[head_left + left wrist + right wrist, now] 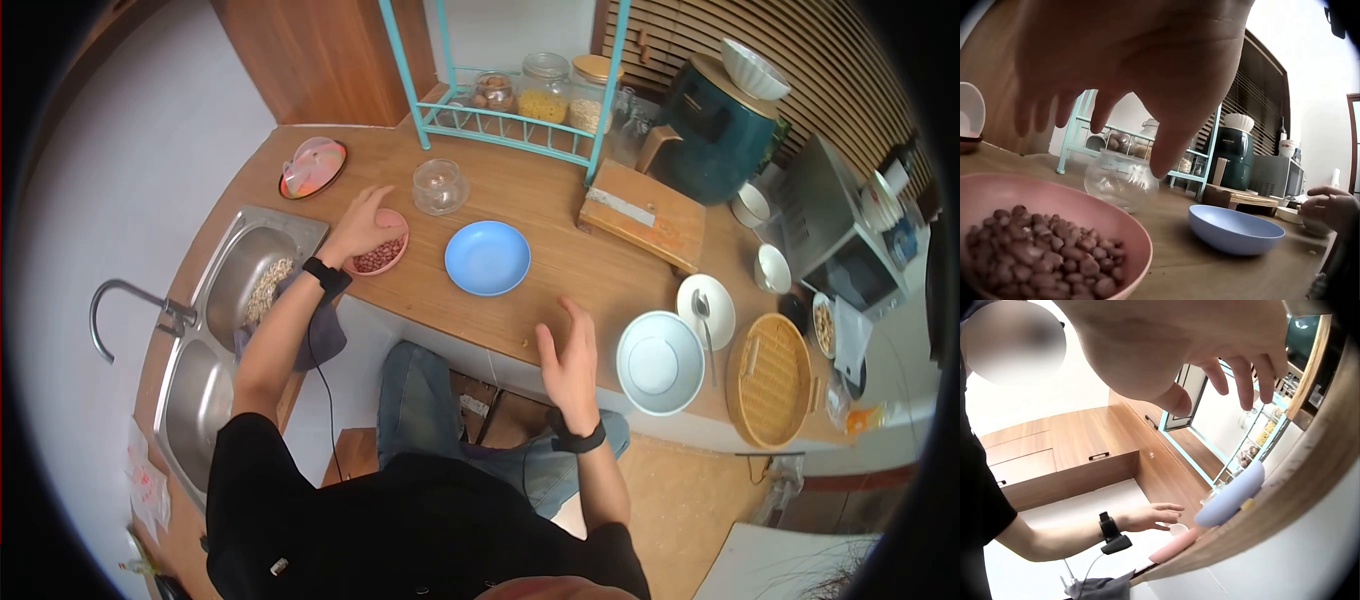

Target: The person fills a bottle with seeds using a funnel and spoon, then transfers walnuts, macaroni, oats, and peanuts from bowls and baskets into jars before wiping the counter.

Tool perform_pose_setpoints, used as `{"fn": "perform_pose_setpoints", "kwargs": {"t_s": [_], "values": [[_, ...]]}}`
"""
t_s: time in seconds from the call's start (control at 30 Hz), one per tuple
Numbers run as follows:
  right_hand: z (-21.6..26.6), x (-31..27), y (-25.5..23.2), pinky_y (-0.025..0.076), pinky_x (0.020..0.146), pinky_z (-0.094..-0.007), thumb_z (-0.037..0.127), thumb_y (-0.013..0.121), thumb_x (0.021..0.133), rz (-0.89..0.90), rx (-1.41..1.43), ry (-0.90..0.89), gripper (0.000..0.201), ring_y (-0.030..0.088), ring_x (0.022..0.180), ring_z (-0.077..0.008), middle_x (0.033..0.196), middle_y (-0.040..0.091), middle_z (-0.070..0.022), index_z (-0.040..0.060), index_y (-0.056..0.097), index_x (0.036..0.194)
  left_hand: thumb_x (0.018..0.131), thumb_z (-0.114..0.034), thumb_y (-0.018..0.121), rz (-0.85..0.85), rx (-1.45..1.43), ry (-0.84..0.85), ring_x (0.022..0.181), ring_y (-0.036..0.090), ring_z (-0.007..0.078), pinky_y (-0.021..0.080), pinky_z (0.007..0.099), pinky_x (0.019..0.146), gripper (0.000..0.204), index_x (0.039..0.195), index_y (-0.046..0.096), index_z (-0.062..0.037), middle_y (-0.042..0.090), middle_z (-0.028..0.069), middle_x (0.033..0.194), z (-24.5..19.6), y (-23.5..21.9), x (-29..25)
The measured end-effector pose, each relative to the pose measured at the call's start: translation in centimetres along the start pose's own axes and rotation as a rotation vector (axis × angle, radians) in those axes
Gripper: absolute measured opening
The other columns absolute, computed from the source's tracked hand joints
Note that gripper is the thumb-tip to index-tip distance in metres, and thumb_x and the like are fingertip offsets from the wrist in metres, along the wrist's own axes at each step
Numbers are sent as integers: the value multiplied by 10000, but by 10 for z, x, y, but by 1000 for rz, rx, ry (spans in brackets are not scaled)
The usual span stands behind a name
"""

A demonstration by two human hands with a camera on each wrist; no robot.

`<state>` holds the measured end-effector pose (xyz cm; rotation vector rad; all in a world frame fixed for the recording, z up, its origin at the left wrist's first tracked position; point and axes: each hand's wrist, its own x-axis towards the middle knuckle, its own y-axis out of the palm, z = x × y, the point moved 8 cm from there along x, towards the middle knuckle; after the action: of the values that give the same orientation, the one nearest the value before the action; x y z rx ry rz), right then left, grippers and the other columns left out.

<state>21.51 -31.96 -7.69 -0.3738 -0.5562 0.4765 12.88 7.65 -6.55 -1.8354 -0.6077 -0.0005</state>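
Observation:
My left hand (364, 228) hovers over a pink bowl (1138, 240) of reddish peanuts (1054, 256), fingers spread and holding nothing. A shallow blue bowl (487, 258) sits on the counter between my two hands. Behind the pink bowl stands a round clear glass jar (440, 187). My right hand (571, 366) is raised near the counter's front edge, right of the blue bowl, with its fingers loosely extended and nothing in them. In the left wrist view the glass jar shows just beyond my left fingers.
A double sink (180, 385) lies at the left, a grey cloth over its edge. Turquoise rack (505, 130) with jars stands behind. On the right are a wooden board (645, 215), a white basin (660, 363), a plate with a spoon (703, 305) and a bamboo basket (770, 380).

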Motion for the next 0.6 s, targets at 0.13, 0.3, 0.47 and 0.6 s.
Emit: {"fn": "perform_pose_setpoints", "kwargs": {"t_s": [0.13,0.3,0.47,0.6], "values": [[26,15,-16,418,1001,-404,133,634,889,-24,87,-12,432,529,1181,-389,1226,572,-222,-21,491,1266,694,-372,824,-94,-161,112,1283,448,394,384,416,1067,920,1429,389,-29,453,261,1376,-22,20,43],[29,5,-110,418,1005,-392,132,632,893,-287,-106,-14,406,545,1184,-369,1226,594,-209,-15,508,1250,641,-467,844,-39,-218,-32,1213,522,384,445,433,997,1002,1423,400,-23,503,253,1329,-32,60,97],[-23,-37,-222,471,885,-439,136,635,881,-508,-728,136,303,576,1043,-391,1114,604,-215,-15,594,1141,664,-462,829,-113,-173,-128,1222,520,368,435,439,1006,943,1406,424,-44,517,218,1323,-6,71,104],[-91,-49,-253,505,771,-475,224,615,893,-336,-755,396,332,636,891,-407,978,653,-223,6,605,1143,701,-390,821,-177,-223,-111,1221,525,348,430,445,1011,860,1407,428,-93,529,179,1321,-30,57,89]]}}
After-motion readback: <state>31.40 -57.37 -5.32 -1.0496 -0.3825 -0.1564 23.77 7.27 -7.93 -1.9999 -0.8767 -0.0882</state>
